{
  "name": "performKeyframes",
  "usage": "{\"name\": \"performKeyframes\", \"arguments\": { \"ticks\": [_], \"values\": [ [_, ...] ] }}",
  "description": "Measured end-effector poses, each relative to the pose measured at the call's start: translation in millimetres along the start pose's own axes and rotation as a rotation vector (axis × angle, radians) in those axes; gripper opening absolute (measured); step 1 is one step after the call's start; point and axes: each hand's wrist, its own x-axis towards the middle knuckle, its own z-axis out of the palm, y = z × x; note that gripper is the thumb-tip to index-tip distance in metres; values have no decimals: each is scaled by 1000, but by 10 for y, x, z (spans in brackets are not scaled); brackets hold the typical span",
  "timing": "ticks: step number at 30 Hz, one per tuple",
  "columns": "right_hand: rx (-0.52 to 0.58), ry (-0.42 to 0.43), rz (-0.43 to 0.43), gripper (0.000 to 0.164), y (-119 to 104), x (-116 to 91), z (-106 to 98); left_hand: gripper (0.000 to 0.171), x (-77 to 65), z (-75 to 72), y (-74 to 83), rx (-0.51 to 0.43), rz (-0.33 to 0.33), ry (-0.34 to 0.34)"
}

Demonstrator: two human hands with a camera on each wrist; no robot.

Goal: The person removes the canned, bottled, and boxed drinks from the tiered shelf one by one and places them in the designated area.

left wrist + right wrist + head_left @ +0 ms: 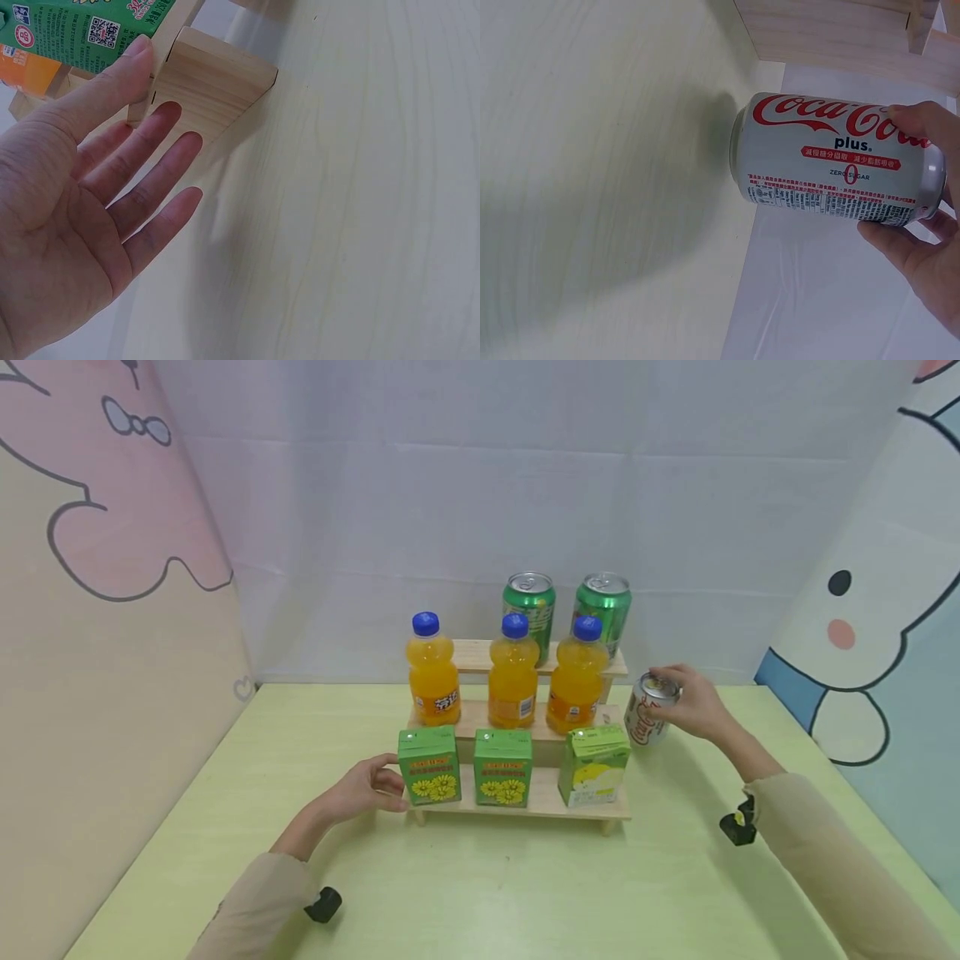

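By its upper part, my right hand [697, 703] grips a white Coca-Cola can [832, 157] with red lettering. The can stands off the right end of a wooden tiered stand [551, 806]; whether its base touches the table cannot be told. At the stand's left end is my left hand [82, 202], palm bare and fingers loosely extended. Its thumb lies close to a green drink carton [430, 766] on the lowest tier, and contact is unclear. Beside that carton are a matching carton [502, 768] and a lighter green one [594, 767].
Three orange drink bottles with blue caps, including a left one [433, 672], fill the middle tier. Two green cans, a left [530, 602] and a right one [603, 602], stand on the top tier. A pale curtain [510, 510] hangs behind the light table [480, 893].
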Motion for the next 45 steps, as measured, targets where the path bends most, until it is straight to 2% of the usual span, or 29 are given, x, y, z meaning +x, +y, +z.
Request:
{"name": "performKeyframes", "arguments": {
  "ticks": [36, 45],
  "values": [
    [20, -75, 38, 66, 145, -18, 20, 72, -10, -11, -9, 13, 4, 11],
    [24, -90, 45, 65, 180, -54, 28, 69, -12, 5, 8, -9, 10, -1]
  ]
}}
